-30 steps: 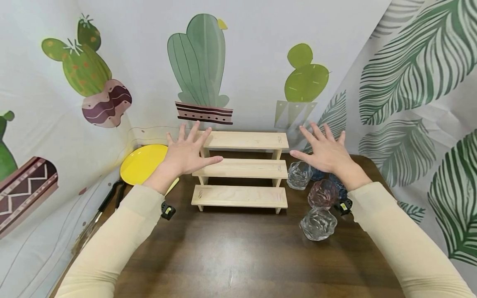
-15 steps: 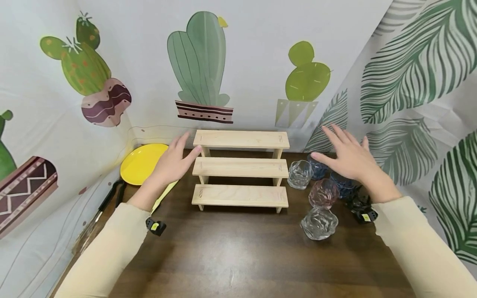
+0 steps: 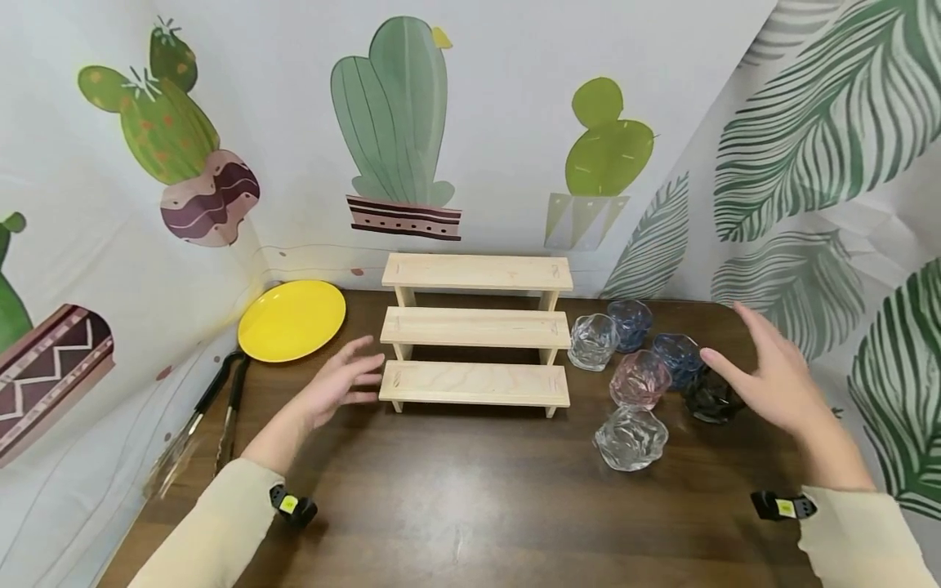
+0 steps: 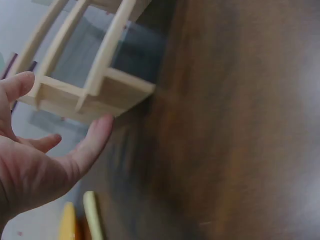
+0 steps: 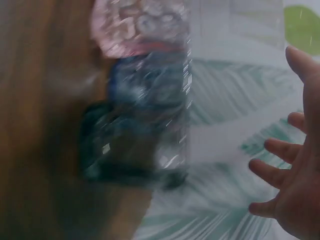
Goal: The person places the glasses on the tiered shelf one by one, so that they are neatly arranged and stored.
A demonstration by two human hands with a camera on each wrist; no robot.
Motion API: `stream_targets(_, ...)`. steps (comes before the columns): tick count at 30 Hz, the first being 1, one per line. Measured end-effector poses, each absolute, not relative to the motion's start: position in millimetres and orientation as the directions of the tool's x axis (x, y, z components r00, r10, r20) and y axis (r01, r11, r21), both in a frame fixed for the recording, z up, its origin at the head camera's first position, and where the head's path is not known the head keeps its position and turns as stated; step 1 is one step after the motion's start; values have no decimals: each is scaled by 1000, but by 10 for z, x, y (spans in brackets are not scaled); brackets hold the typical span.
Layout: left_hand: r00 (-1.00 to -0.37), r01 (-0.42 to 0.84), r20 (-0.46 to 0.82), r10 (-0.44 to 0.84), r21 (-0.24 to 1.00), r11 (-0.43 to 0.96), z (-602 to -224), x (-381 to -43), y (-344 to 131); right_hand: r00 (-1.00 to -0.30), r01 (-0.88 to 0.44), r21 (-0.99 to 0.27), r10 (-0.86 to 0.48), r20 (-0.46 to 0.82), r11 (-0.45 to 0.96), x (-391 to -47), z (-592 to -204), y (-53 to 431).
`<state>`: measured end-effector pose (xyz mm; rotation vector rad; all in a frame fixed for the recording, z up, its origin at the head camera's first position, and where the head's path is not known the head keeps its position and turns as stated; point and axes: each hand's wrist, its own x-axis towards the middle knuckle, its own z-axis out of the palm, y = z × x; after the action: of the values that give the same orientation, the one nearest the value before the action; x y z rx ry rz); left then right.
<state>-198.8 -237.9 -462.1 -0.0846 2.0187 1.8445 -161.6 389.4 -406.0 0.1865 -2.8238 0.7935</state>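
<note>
Dark glass (image 3: 709, 402) placed just left of the right hand (image 3: 782, 384), spread, nothing held; wooden rack (image 3: 474, 382), elongated left to right, flanked on its left by the left hand (image 3: 331, 392), likewise unladen.

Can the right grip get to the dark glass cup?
Probably yes. The right grip holds nothing and is close to the dark glass cup, and the right wrist view shows nothing standing between them.

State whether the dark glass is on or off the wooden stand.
Off: the dark glass sits on the brown table, with the pink glass between it and the wooden stand.
</note>
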Motion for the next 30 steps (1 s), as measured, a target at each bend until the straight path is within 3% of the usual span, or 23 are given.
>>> stream_targets(4, -889, -369, -376, 262, 926, 77, -4754, -1941, -2377, -972, -125, -546, 7, 234, 829, -1488, -4267, 4040)
stream_targets(8, -882, -395, -384, 272, 919, 18, -4820, -1925, -2365, -986, -47, -620, 62, 154, 783, -1413, -4450, 4137)
stream_targets(17, -892, -390, -371, 259, 921, -24, -4914, -1929, -2341, -998, 25, -791, 61, 16, 611, -1374, -4804, 4227)
stream_targets(30, -906, -367, -355, 229, 930, -10, -4969, -1964, -2350, -994, -22, -771, 72, 88, 637, -1411, -5017, 4192)
